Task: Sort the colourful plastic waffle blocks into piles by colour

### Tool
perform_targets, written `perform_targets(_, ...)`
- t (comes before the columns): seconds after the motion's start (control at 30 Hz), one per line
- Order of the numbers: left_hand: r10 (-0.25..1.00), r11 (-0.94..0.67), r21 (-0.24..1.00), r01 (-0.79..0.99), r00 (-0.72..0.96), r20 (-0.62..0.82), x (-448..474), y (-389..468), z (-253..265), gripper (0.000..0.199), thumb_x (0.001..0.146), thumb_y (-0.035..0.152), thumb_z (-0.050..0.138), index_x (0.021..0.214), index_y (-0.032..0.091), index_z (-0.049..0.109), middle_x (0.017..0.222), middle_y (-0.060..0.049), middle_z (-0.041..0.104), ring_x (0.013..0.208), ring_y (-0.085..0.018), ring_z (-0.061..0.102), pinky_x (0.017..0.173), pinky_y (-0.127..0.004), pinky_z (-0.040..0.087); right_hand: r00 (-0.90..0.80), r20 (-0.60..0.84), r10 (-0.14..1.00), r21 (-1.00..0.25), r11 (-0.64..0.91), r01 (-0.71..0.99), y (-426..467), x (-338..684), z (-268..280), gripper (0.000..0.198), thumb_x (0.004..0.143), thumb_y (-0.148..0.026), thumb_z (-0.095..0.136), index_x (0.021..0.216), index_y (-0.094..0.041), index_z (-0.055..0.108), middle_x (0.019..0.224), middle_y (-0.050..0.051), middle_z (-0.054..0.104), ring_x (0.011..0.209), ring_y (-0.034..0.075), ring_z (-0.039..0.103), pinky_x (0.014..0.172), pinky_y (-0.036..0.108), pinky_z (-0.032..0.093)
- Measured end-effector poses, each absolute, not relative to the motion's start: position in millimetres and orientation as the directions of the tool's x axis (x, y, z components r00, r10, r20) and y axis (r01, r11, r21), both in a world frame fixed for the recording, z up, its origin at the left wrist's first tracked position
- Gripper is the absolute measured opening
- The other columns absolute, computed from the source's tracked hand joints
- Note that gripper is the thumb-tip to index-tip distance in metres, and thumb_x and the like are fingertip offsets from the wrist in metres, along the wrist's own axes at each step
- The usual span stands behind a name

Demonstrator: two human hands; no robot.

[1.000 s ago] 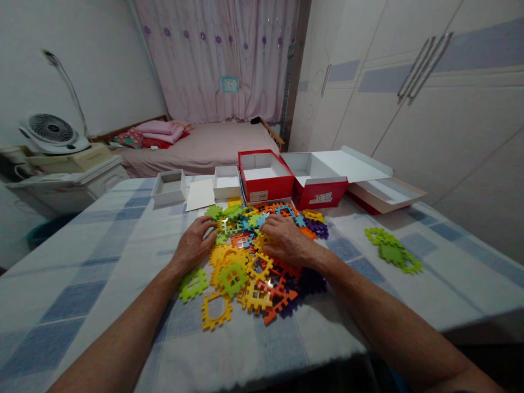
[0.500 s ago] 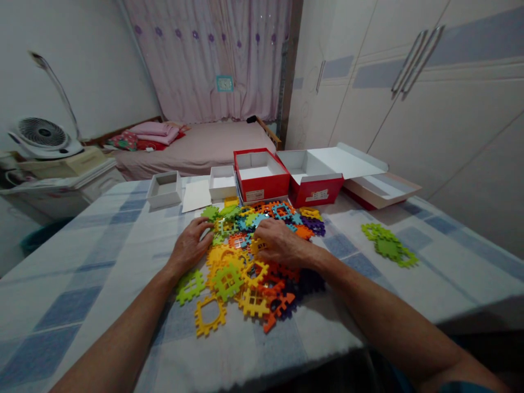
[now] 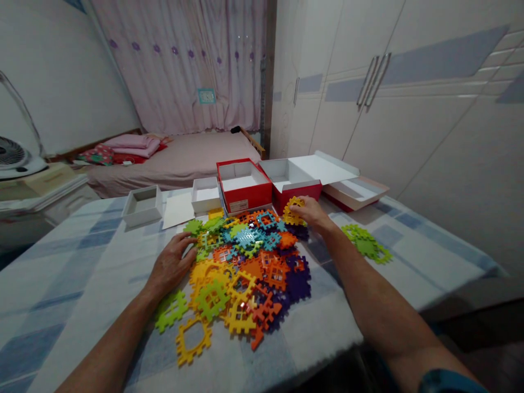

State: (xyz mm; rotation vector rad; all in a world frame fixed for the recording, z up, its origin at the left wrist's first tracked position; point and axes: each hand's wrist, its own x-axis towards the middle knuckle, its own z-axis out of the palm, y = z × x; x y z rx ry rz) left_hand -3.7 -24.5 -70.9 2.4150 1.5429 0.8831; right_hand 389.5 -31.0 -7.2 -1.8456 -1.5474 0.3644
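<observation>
A heap of plastic interlocking building pieces (image 3: 254, 267) in yellow, green, orange, blue and purple lies on the table. My right hand (image 3: 311, 213) is closed on a yellow building piece (image 3: 293, 212) with toothed edges, raised at the right far side of the heap, in front of the red boxes. On the left side my left hand (image 3: 174, 262) rests with fingers loosely bent and apart, its fingertips at the green pieces (image 3: 195, 228). Near my left wrist lie a green window piece (image 3: 171, 311) and a yellow frame piece (image 3: 194, 339).
Two red boxes with white insides, one (image 3: 245, 194) beside the other (image 3: 295, 192), stand behind the heap. Left of them are small white boxes (image 3: 143, 206) and a white card (image 3: 179, 210). Green pieces (image 3: 366, 243) lie apart at right. A checked cloth (image 3: 98, 284) covers the table.
My right hand has moved from the middle of the heap to the right and away from me, now with a yellow building piece. My left hand stays beside the heap. The view has turned right.
</observation>
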Motion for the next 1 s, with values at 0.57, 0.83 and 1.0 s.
perform_targets(0.57,0.863,-0.469,0.400,0.788,0.311,0.399,-8,-21,-75,0.037,0.082,0.047,0.044,0.099,0.020,0.064,0.124,-0.010,0.057,0.112,-0.027,0.057,0.101,-0.044,0.044,0.273,0.226,0.935,-0.412,-0.162,0.897,-24,393,-34,0.025,0.075,-0.037,0.060,0.088,-0.016,0.064,0.090,0.013,0.066,0.086,0.025,0.063,0.073,0.032,0.047)
perform_targets(0.83,0.858,-0.474,0.403,0.783,0.308,0.410,-7,-21,-74,0.037,0.081,0.047,0.044,0.098,0.021,0.064,0.123,-0.010,0.058,0.112,-0.027,0.057,0.101,-0.044,0.044,0.275,0.263,0.925,-0.442,-0.138,0.886,-23,393,-35,0.022,0.076,-0.033,0.059,0.089,-0.016,0.064,0.088,0.009,0.066,0.086,0.022,0.062,0.075,0.030,0.046)
perform_targets(1.0,0.864,-0.465,0.411,0.784,0.301,0.404,-4,-25,-71,0.036,0.082,0.045,0.043,0.097,0.019,0.063,0.123,-0.011,0.057,0.114,-0.027,0.056,0.103,-0.044,0.042,0.301,0.286,0.910,-0.495,-0.129,0.859,-21,394,-37,0.033,0.077,-0.031,0.060,0.104,-0.013,0.062,0.100,0.013,0.066,0.094,0.024,0.061,0.083,0.034,0.046)
